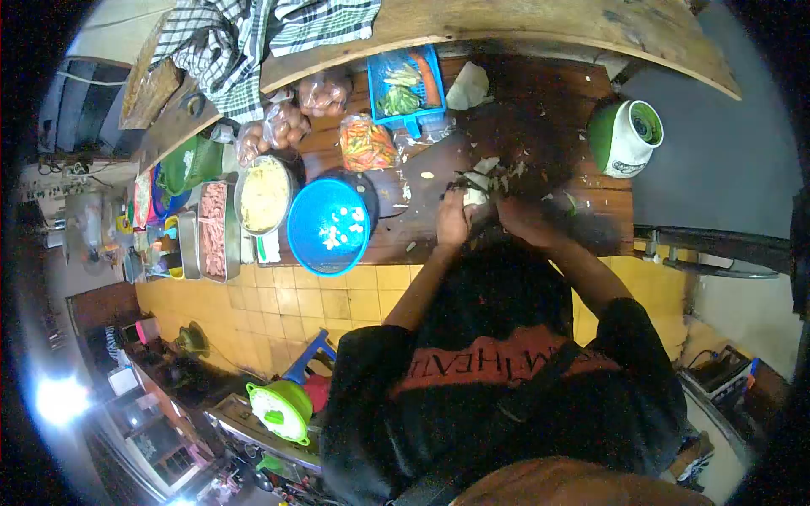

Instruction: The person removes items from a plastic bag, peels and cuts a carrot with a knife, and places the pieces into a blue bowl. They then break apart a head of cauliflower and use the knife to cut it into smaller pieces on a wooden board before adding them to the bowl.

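The left hand and right hand work close above the counter's near edge, which runs along the person's body. Left fingers bend against a white chunk lying between the hands; how far they close on it I cannot tell. The right fingers are in shadow, so their opening and any hold cannot be told. Pale scraps litter the counter beyond, though room lies toward its right end, where a white-and-green machine stands. Leftward, a blue bowl blocks the way; a chilli bag and blue basket sit farther back, under a wooden shelf.
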`<state>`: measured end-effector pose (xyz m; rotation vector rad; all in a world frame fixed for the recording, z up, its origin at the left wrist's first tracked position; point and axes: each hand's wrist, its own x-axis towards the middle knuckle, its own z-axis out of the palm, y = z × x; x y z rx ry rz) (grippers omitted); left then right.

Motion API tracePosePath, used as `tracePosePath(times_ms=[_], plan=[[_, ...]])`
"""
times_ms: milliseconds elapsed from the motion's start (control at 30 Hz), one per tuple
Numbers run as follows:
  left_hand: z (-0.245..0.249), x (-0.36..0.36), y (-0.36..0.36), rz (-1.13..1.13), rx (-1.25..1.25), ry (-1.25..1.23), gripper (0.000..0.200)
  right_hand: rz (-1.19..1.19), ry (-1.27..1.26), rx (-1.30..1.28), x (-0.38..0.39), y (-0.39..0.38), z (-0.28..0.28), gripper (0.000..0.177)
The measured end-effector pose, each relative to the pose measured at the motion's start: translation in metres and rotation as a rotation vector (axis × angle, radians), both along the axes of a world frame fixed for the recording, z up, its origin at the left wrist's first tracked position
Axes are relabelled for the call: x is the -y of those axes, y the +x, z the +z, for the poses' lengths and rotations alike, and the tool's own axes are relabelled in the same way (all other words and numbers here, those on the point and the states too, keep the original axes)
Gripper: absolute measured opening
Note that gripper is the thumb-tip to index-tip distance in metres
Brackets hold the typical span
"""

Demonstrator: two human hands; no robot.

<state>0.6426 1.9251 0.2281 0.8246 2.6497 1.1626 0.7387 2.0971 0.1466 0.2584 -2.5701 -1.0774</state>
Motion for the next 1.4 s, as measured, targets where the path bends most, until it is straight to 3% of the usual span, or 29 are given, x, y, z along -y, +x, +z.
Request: tracePosePath(times_ms=[67, 100, 167, 400, 467, 500, 567, 700, 767, 800, 867, 1000, 1067, 1100, 1167, 1200, 1267, 1300, 1367, 1400], plan=[[0.002, -0.002, -0.004, 0.01, -0.013, 0.004, 0.035, -0.153, -0.672, 0.434, 0.002, -0.012, 0.109, 0.035], [0.001, -0.002, -0.005, -0.007, -0.04, 0.029, 0.033, -0.15, -0.671, 0.442, 0.002, -0.016, 0.13, 0.035], [-0.004, -0.003, -0.008, -0.012, -0.064, 0.058, 0.031, -0.419, -1.103, 0.731, 0.0, -0.025, 0.153, 0.034], [-0.014, -0.002, -0.01, -0.024, -0.008, 0.074, 0.036, -0.06, -1.112, 0.501, -0.003, 0.009, 0.148, 0.028], [-0.01, 0.0, -0.01, -0.031, 0.017, 0.078, 0.036, 0.103, -0.665, 0.139, 0.007, 0.017, 0.106, 0.032], [-0.009, 0.0, -0.008, -0.012, -0.007, 0.081, 0.036, 0.109, -0.665, 0.137, 0.008, 0.01, 0.101, 0.032], [-0.008, 0.0, -0.008, 0.007, -0.03, 0.081, 0.035, -0.433, -1.041, 0.728, 0.01, -0.004, 0.089, 0.041], [-0.005, 0.0, -0.012, 0.003, -0.06, 0.137, 0.031, -0.297, -1.144, 0.674, 0.001, 0.006, 0.024, 0.045], [0.001, 0.003, -0.015, -0.014, -0.045, 0.134, 0.03, -0.464, -0.823, 0.88, 0.0, -0.001, -0.015, 0.043], [0.004, 0.003, -0.02, -0.003, -0.044, 0.172, 0.03, -0.463, -0.822, 0.873, -0.013, -0.005, -0.049, 0.043], [0.009, 0.003, -0.018, 0.002, -0.037, 0.204, 0.03, 0.207, -0.748, 0.179, -0.034, -0.001, -0.11, 0.033], [0.01, -0.009, -0.018, 0.085, -0.07, 0.1, 0.034, 0.012, -0.847, 0.325, -0.03, 0.007, -0.032, 0.039], [0.01, -0.011, -0.017, 0.119, -0.056, -0.042, 0.038, -0.229, -1.651, 0.603, -0.021, 0.0, 0.046, 0.037], [0.006, -0.009, -0.018, 0.114, -0.053, -0.042, 0.038, -0.236, -1.652, 0.601, -0.018, 0.007, 0.048, 0.037], [-0.002, -0.002, -0.021, 0.012, -0.043, 0.155, 0.037, 0.22, -0.127, 0.229, -0.011, 0.017, 0.052, 0.036], [0.003, -0.001, -0.018, 0.011, -0.169, 0.147, 0.033, 0.219, -0.128, 0.23, -0.007, 0.01, 0.07, 0.036], [0.003, 0.001, -0.019, -0.01, -0.118, 0.15, 0.031, -0.366, -1.355, 0.667, 0.003, -0.012, 0.122, 0.035], [0.003, 0.002, -0.02, -0.029, -0.068, 0.155, 0.029, -0.362, -1.355, 0.67, 0.001, -0.008, 0.105, 0.035], [0.008, 0.001, -0.017, -0.005, -0.046, 0.147, 0.027, 0.101, -1.124, 0.33, -0.007, 0.006, 0.048, 0.032], [0.01, 0.001, -0.016, 0.016, -0.024, 0.14, 0.024, 0.107, -1.124, 0.333, -0.008, 0.006, 0.043, 0.032]])
